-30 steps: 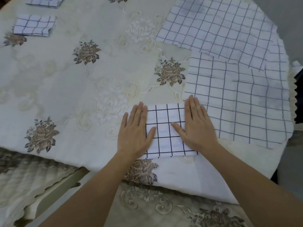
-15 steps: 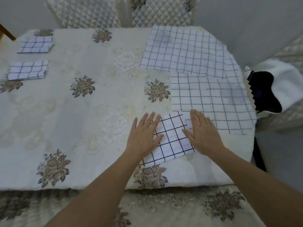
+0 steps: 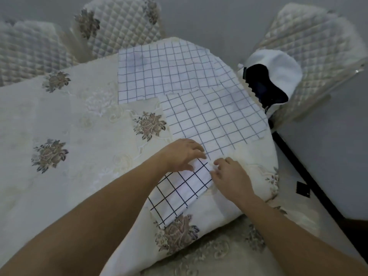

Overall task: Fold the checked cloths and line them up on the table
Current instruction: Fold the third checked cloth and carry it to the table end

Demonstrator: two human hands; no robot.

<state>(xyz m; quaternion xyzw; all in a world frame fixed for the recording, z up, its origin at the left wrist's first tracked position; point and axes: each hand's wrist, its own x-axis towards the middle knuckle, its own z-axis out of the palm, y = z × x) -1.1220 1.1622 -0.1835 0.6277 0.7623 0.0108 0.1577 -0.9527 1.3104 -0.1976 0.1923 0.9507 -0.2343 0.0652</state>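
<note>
A table [image 3: 79, 136] under a cream flowered cover fills most of the view. Two unfolded checked cloths are spread flat beyond the fingertips: the far cloth [image 3: 165, 70] lies well past them, and the near cloth [image 3: 215, 116] lies just ahead, its near edge close to the left fingertips. The two are overlapped where they meet.

The folded cloth [image 3: 179, 194], a small rectangle with bolder dark lines, is set askew near the table's edge. It runs from under the fingers back toward the wrists.

The left hand [image 3: 179, 154] is placed at the folded cloth's far corner, fingers bent and close together, thumb laid on the fabric. The right hand [image 3: 231, 176] is set at the edge just beside it, fingers curled inward against the cloth. Whether fabric is actually pinched by either hand cannot be told through the blur.

The folded cloth is judged light, thin and limp. If lifted by one corner, the layers would likely be opened or let slide apart. A hold at two opposite edges is favoured, with all layers pinched together. On the smooth cover it could also be slid flat under the palms.
</note>
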